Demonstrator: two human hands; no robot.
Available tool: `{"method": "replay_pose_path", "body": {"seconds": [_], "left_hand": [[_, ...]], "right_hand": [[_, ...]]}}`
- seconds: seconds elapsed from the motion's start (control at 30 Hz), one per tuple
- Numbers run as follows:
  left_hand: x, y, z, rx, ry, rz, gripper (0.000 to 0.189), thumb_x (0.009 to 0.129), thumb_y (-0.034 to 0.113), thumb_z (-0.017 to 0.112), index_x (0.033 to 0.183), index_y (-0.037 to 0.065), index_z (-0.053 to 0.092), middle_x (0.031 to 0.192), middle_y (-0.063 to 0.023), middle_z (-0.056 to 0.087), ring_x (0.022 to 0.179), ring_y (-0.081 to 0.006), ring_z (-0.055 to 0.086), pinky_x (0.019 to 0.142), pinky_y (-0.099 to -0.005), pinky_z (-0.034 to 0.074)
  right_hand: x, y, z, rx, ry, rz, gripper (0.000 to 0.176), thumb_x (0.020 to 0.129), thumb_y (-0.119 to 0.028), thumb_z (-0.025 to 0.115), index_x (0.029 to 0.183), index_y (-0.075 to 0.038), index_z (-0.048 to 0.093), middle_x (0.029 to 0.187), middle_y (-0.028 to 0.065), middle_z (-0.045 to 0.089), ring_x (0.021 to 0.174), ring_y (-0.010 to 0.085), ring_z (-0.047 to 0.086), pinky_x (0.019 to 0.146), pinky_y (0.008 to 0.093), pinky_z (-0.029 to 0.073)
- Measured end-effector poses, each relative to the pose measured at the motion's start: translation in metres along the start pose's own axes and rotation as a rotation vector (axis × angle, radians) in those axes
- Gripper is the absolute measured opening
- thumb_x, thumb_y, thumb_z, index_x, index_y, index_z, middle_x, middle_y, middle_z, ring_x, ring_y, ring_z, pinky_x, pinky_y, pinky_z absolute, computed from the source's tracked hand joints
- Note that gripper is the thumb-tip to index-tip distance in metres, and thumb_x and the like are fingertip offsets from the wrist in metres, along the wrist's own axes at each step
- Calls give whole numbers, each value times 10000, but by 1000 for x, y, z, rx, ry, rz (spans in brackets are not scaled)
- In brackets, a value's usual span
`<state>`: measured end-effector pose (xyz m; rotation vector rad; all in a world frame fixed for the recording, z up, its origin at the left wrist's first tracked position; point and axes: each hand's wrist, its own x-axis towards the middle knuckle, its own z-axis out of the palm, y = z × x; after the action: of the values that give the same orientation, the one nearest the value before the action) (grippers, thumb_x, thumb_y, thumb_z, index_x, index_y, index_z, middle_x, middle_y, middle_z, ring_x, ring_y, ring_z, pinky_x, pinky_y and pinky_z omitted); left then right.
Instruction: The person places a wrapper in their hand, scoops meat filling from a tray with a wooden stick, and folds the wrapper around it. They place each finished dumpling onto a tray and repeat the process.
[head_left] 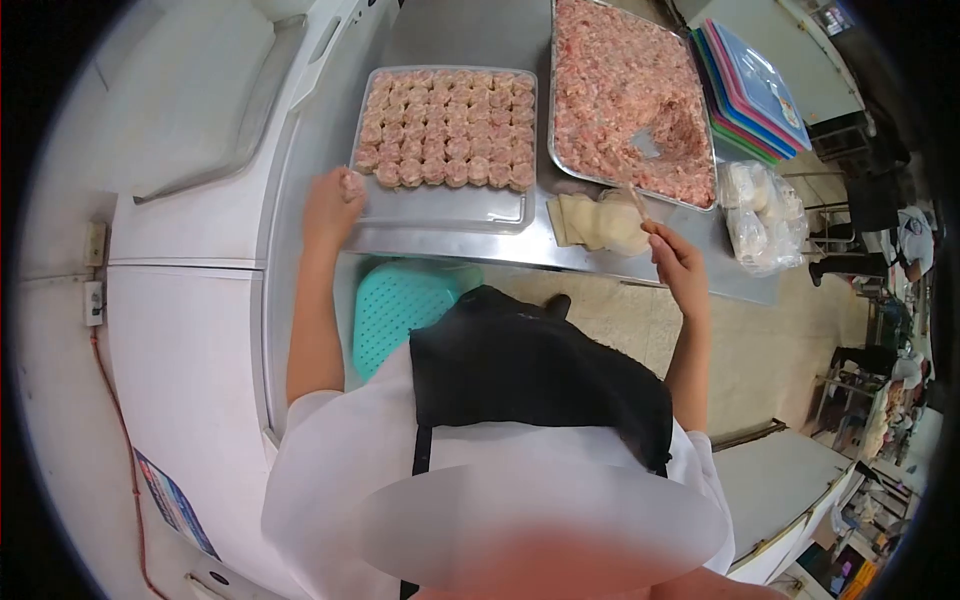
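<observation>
My left hand (332, 208) is closed around a small meat dumpling (352, 184), just off the near left corner of a clear plastic tray (445, 210). Rows of open-topped dumplings (448, 130) fill most of that tray. In my right hand (678, 262) is a slim spreader (643, 208) with a brown handle, its tip pointing toward the ground meat. Beneath the tip lie round, pale dumpling wrappers (603, 224), fanned on the metal table. Behind them sits a large metal pan (552, 120) of ground meat (625, 75), scooped out near its front right, where bare metal shows.
A plastic bag of pale wrappers (762, 215) sits at the table's right end. Coloured lids (752, 90) are stacked beyond it. Under the table edge stands a teal perforated stool (400, 312). A white appliance (185, 350) borders the left. People work far right.
</observation>
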<state>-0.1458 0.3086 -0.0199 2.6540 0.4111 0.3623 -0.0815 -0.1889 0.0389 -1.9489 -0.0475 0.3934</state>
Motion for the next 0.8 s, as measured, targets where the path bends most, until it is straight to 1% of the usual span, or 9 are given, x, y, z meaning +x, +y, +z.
{"method": "replay_pose_path", "body": {"seconds": [0.03,0.17,0.27,0.37,0.47,0.57,0.67,0.77,0.8], "left_hand": [[2,8,0,-3,6,1,524,732,169,717,1206,52,529,1064,-182,606,1000,-371,576,857,-439,468],[13,18,15,26,-25,-10,549,755,144,698,1254,72,480,1072,-177,610,1003,-374,575,838,-458,469],[21,10,25,118,-52,90,555,747,155,717,1245,78,485,1114,-170,596,1005,-365,575,817,-454,475],[21,8,20,120,-60,108,540,708,176,759,1191,83,536,1199,-162,561,1049,-361,556,848,-448,467],[18,0,13,258,41,202,485,665,177,791,1100,90,596,1291,-143,509,1110,-349,518,898,-446,445],[18,-9,4,294,-40,228,431,652,186,801,1036,96,627,1348,-131,475,1151,-341,486,934,-451,418],[23,-20,7,301,-50,264,430,650,197,806,1025,103,618,1377,-128,453,1159,-337,481,931,-455,415],[33,-26,14,269,-5,291,423,646,210,809,998,92,608,1385,-130,446,1153,-343,484,929,-463,412],[33,-25,13,269,-14,276,418,644,207,809,990,92,604,1386,-131,445,1157,-344,482,933,-463,410]], "right_hand": [[-2,0,3,33,27,-26,301,939,-232,589,1172,-50,643,697,-45,501,505,2,386,436,167,293],[-3,-9,4,47,42,-32,304,947,-231,577,1185,-51,635,694,-47,490,523,9,399,454,169,317],[-4,-16,8,36,62,-47,300,950,-225,571,1184,-49,635,691,-46,488,532,12,404,462,171,325],[-8,-22,11,31,75,-57,299,951,-226,569,1183,-50,637,689,-45,485,536,16,401,467,174,327],[-13,-22,13,22,100,-32,297,952,-226,566,1178,-47,639,689,-46,483,539,17,396,468,175,324],[-18,-18,13,41,127,-36,297,952,-227,565,1176,-47,640,688,-47,481,537,16,391,466,175,322],[-23,-20,16,70,143,-37,296,952,-227,565,1173,-46,642,688,-49,482,538,15,392,466,174,321],[-26,-22,20,64,142,-47,299,951,-231,567,1172,-45,643,689,-50,483,546,14,397,466,173,321],[-27,-21,20,57,144,-47,300,954,-234,561,1173,-45,641,683,-52,477,538,14,392,464,173,312]]}}
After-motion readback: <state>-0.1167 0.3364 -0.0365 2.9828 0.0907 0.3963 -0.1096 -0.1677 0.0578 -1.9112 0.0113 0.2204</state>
